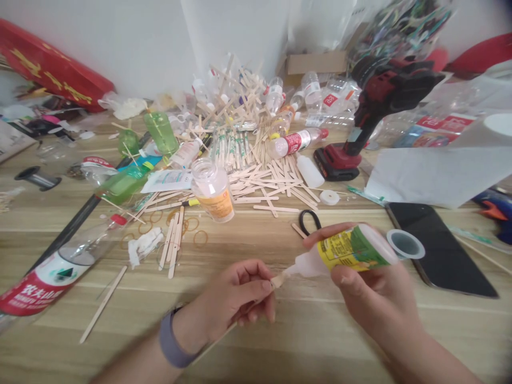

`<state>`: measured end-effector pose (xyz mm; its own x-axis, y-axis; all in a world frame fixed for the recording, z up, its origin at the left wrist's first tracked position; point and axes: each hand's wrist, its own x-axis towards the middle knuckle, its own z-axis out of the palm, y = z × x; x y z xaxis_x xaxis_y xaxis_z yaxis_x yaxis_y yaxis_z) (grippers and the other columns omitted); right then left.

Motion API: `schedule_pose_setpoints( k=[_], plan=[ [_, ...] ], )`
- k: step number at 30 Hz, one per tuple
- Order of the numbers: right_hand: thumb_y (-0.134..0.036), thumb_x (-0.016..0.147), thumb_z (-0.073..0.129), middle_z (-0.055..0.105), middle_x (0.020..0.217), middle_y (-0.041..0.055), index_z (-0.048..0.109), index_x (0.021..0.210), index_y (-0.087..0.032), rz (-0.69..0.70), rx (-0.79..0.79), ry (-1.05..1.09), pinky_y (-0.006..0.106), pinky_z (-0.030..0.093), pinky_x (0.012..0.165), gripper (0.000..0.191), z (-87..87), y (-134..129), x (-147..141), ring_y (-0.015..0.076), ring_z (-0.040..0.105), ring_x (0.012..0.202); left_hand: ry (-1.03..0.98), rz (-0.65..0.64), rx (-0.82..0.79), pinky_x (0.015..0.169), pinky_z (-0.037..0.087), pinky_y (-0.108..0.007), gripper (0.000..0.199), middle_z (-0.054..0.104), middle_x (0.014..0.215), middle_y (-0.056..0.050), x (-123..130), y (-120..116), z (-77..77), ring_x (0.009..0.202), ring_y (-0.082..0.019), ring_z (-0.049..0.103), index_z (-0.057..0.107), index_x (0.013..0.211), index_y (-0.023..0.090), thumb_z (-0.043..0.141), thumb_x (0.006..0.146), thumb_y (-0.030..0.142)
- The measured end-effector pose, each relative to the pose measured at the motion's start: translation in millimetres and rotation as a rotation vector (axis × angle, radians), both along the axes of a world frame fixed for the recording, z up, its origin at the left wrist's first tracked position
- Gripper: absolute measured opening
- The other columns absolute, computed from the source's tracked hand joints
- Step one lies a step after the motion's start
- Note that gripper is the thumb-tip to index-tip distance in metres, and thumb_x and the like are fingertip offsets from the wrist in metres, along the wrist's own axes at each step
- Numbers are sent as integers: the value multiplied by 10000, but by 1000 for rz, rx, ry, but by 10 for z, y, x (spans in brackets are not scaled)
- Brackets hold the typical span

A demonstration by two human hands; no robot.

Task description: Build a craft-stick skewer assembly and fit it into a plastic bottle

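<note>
Squeeze bottle [352, 249] with yellow-green label, tilted above tabletop [320, 330], nozzle aimed at wooden stick [279, 280] tip, contact unclear. Right hand [374, 290]: fingers clamped around bottle. Left hand [240, 293]: thumb and fingers pinched on stick. Black phone [444, 256] lies right of bottle. Open jar [212, 192] and upright drill [380, 101] stand farther back, loose sticks [276, 184] between.

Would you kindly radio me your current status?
Left hand holding wooden stick. Right hand gripping squeeze bottle, nozzle at stick's end. Nothing else between hands.
</note>
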<state>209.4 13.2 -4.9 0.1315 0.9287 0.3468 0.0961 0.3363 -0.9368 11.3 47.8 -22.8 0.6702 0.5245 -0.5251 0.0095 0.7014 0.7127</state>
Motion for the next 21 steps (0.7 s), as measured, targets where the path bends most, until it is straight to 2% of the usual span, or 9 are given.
schedule_pose_setpoints(
  k=[9, 21],
  plan=[
    [-481, 805, 675, 696, 813, 17, 658, 962, -302, -14, -18, 7, 259, 530, 495, 239, 54, -2, -19, 167, 636, 591, 6, 41, -9, 334, 176, -162, 383, 612, 542, 37, -11, 11, -41, 382, -36, 393, 514, 797, 186, 768, 668, 443],
    [-523, 782, 678, 719, 803, 22, 644, 955, -326, -24, -19, 21, 314, 541, 502, 264, 77, 2, -31, 205, 656, 595, 49, 59, 1, 348, 232, -151, 420, 611, 534, 25, 28, -2, -44, 398, -41, 429, 552, 791, 161, 807, 598, 434]
  ],
)
